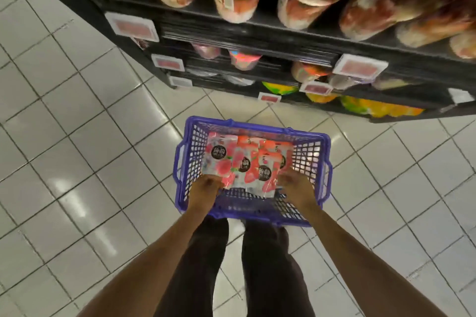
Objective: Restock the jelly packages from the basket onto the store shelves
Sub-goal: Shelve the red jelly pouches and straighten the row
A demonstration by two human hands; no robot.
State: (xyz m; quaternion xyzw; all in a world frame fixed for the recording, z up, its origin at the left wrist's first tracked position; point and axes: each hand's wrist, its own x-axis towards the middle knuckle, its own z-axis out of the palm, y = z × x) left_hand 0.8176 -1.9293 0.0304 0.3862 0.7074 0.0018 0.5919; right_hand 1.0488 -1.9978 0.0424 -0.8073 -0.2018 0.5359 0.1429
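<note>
Head view: jelly packages [242,162] are seen overlapped in the purple basket [257,127], with long axes pointing away toward the shelves [257,33]. Their near ends are met by both hands equally. The left hand [206,185] appears curled on the leftmost edge; the right hand [293,183] is too blurred for its grip to be told.

Shelf goods [306,0] blurred, cut by top edge. Price tags [360,68] unreadable. Fingertips of left hand [203,189], right hand [296,186] hidden under jelly packages [244,159].
</note>
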